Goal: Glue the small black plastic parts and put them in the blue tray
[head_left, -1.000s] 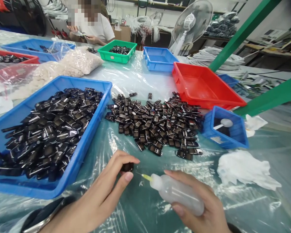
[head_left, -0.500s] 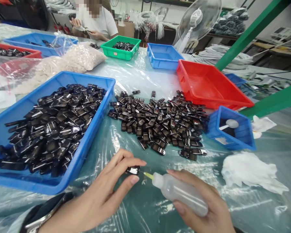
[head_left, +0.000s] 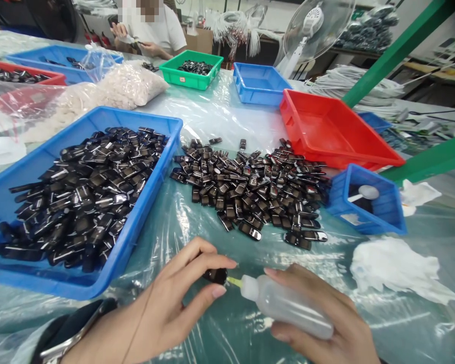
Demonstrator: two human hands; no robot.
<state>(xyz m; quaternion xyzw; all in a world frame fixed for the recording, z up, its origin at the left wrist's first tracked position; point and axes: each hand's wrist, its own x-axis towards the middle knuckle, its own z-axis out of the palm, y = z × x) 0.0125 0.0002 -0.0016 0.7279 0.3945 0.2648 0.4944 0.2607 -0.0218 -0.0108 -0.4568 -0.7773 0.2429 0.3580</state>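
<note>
In the head view, our left hand [head_left: 170, 298] has its grip closed on a small black piece [head_left: 217, 275] at lower centre; our right hand [head_left: 343, 318] grips a translucent bottle [head_left: 288, 306] at lower right. Since half a second ago, the bottle's yellow tip [head_left: 234, 282] has come right up to the piece's end. We judge both hands are now working at one spot, though we cannot tell whether tip and piece touch.

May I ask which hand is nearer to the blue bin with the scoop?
Right. The right hand is in front of the blue bin, slightly left; the left hand is farther left.
</note>
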